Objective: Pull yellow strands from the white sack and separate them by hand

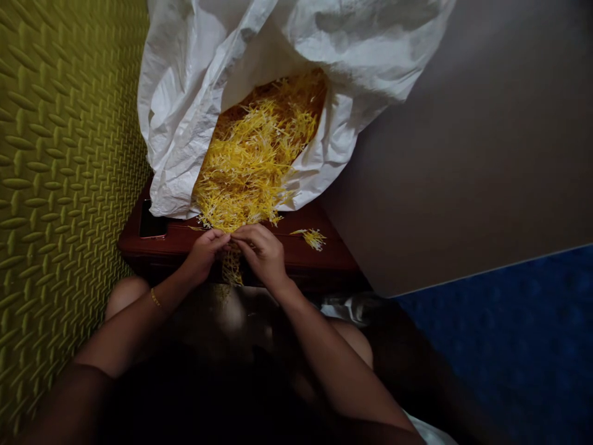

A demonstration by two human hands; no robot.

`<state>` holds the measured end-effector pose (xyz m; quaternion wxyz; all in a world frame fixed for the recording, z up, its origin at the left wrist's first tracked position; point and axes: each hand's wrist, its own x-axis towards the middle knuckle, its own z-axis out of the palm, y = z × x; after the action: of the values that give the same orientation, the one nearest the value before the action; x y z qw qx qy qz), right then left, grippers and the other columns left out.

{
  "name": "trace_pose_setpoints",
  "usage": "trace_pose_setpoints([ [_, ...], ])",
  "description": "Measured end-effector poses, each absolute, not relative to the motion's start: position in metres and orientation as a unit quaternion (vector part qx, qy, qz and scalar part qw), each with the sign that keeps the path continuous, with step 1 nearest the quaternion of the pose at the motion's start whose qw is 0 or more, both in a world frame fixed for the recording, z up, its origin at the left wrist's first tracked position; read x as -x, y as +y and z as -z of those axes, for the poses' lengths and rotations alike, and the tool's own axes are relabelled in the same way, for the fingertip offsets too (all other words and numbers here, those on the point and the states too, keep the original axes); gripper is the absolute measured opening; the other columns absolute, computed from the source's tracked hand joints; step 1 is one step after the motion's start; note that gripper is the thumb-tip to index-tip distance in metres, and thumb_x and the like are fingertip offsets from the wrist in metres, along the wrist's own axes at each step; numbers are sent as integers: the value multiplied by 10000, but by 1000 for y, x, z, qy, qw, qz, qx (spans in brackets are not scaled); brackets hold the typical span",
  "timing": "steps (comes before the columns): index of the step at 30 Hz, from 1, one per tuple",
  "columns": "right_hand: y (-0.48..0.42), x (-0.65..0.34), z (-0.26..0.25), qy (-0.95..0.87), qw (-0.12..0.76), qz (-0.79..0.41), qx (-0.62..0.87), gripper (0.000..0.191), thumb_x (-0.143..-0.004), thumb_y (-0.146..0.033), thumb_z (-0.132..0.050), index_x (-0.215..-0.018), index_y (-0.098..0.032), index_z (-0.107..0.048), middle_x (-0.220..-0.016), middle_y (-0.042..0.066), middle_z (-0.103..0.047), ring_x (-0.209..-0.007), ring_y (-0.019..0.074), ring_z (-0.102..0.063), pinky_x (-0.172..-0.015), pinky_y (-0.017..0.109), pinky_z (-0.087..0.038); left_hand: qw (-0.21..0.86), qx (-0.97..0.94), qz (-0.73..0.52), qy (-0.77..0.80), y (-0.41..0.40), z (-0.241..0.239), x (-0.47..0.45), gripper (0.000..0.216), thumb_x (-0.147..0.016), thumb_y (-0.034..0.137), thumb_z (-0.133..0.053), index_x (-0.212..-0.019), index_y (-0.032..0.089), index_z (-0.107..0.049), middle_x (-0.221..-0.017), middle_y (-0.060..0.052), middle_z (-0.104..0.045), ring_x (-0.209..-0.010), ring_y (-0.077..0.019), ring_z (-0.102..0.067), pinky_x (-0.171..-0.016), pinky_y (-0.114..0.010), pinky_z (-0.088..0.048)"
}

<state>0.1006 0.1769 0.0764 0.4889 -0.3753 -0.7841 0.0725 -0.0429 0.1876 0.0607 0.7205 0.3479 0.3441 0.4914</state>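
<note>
Left hand (pixel 204 254) and right hand (pixel 262 253) meet over yellow strands (pixel 254 167)

The hands are together at the near edge of the heap, fingertips closed on a small bunch of strands, with a thin tuft hanging below them past the worktop's near edge. The heap spills from the mouth of a white sack (pixel 194 123) that lies crumpled on the far side of a dark red worktop (pixel 333 262). A small separate clump (pixel 314 239) lies on the worktop, right of the hands. Left of the heap, a dark rectangular slot (pixel 152 224) is cut into the worktop. A gold bracelet (pixel 155 298) circles the left wrist. A green tread-patterned mat (pixel 60 185) rises on the left, with a grey panel (pixel 463 154) and a blue mat (pixel 500 352) on the right
</note>
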Motion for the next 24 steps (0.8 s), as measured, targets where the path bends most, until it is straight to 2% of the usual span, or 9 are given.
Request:
trace_pose_setpoints([
  [6,179,-96,-74,-661,555,-245,442,74,-757,-269,-629,-760,-197,-647,-779,16,-663,-757,150,-607,-733,308,-484,696,-379,-511,332,186,-62,41,271,-642,301,-708,-660,142,-490,-632,30,-557,-573,-52,-443,-576,-193,-321],
  [11,185,-96,-69,-559,579,-385,452,194,-644,-344,-713,-732,-188,-642,-714,-1,-655,-656,128,-583,-649,275,-492,707,-370,-503,332,186,-64,41,251,-667,279,-696,-643,145,-484,-635,27,-544,-556,-51,-429,-570,-203,-325],
  [14,187,-100,-70,-499,594,-462,429,241,-653,-393,-701,-751,-196,-601,-649,-22,-614,-581,116,-571,-586,268,-500,718,-346,-503,334,188,-64,43,229,-680,256,-680,-646,147,-481,-643,27,-545,-554,-48,-435,-579,-201,-335],
  [17,187,-104,-77,-481,634,-435,421,225,-708,-395,-654,-781,-205,-559,-697,-18,-610,-571,109,-574,-562,266,-505,703,-357,-505,352,190,-65,46,220,-678,268,-673,-655,148,-490,-647,26,-557,-554,-52,-442,-584,-200,-339],
  [21,184,-106,-88,-534,674,-284,425,161,-721,-304,-651,-758,-187,-547,-997,60,-637,-771,126,-606,-612,248,-496,606,-441,-536,390,189,-67,44,184,-661,272,-667,-677,143,-537,-644,33,-561,-606,-70,-470,-619,-204,-347],
  [24,183,-109,-91,-526,684,-295,411,113,-769,-277,-594,-797,-198,-518,-1028,55,-640,-657,99,-593,-543,237,-472,559,-465,-553,408,189,-66,42,162,-653,265,-658,-680,143,-555,-624,44,-529,-591,-69,-446,-600,-204,-333],
])
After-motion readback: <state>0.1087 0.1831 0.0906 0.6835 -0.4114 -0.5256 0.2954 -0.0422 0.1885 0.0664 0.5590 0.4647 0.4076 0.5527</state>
